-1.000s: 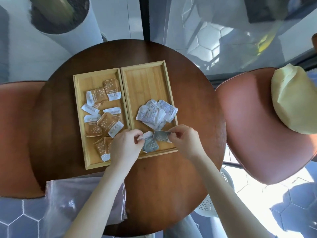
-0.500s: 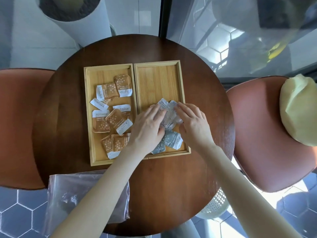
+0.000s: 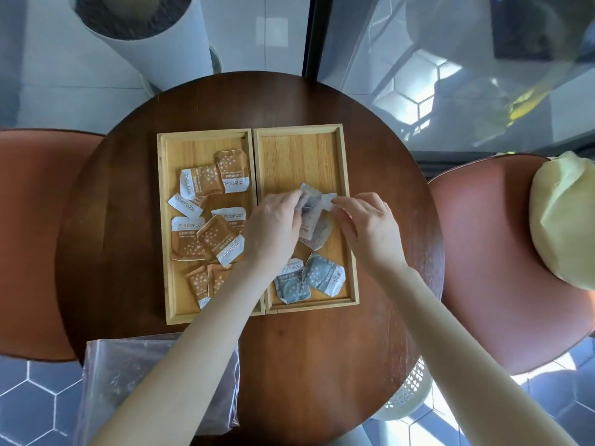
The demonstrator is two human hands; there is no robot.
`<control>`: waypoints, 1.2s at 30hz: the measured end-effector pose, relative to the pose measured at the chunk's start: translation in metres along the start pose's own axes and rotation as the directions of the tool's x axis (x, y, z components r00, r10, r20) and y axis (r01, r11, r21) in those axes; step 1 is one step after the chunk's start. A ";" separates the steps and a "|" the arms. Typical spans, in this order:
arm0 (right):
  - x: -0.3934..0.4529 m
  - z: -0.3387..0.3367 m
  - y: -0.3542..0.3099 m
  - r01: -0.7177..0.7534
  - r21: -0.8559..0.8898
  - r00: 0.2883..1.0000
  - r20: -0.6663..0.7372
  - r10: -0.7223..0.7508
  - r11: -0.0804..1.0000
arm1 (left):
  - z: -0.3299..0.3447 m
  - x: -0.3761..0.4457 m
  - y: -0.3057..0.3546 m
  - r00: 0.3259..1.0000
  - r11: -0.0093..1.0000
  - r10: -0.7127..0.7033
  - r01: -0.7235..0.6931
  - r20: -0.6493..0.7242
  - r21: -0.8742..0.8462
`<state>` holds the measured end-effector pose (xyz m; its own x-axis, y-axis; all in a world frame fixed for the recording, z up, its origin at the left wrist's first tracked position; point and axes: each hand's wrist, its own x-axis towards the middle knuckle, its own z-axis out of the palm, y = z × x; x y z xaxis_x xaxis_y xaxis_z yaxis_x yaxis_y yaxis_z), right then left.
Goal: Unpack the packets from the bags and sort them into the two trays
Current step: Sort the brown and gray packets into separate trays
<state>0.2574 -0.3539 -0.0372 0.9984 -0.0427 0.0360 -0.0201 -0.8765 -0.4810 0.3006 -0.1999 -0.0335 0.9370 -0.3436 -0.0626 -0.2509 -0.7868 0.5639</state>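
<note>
Two wooden trays sit side by side on the round brown table. The left tray [image 3: 167, 220] holds several orange-brown packets [image 3: 206, 239]. The right tray [image 3: 299, 149] holds grey-blue packets: two lie at its near end [image 3: 325, 278], and a bunched pile [image 3: 314, 217] sits in its middle. My left hand [image 3: 273, 226] and my right hand [image 3: 367, 226] both grip that pile from either side, fingers pinched on its top edge. Part of the pile is hidden by my hands. A clear plastic bag [image 3: 128, 381] lies at the table's near left edge, under my left forearm.
Red-brown chairs stand at the left [image 3: 32, 236] and right [image 3: 489, 252]; a pale yellow cushion [image 3: 563, 220] lies on the right one. A white cylindrical planter [image 3: 145, 37] stands beyond the table. A white lattice basket [image 3: 405, 394] shows below the table's near right edge.
Both hands left the two packets at the right tray's near end, moved up to the pile in its middle and gathered it between them.
</note>
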 end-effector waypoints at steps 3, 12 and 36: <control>0.010 -0.007 -0.007 -0.168 0.220 0.979 -0.080 0.189 0.961 | -0.006 0.006 -0.001 0.994 0.986 -0.106 0.101 -0.027 -0.132; 0.042 -0.001 -0.008 -0.507 0.508 0.838 0.100 0.537 0.697 | -0.011 0.022 -0.013 0.933 0.874 -0.359 0.334 -0.005 -0.353; 0.071 0.004 -0.003 -0.205 -0.126 0.973 0.080 0.215 0.971 | -0.008 0.012 -0.012 0.969 0.882 -0.204 0.243 0.138 -0.404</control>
<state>0.3281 -0.3529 -0.0367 0.9715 -0.1922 -0.1384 -0.2304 -0.9024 -0.3642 0.3171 -0.1899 -0.0343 0.9258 -0.2437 -0.2891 0.1042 -0.5706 0.8146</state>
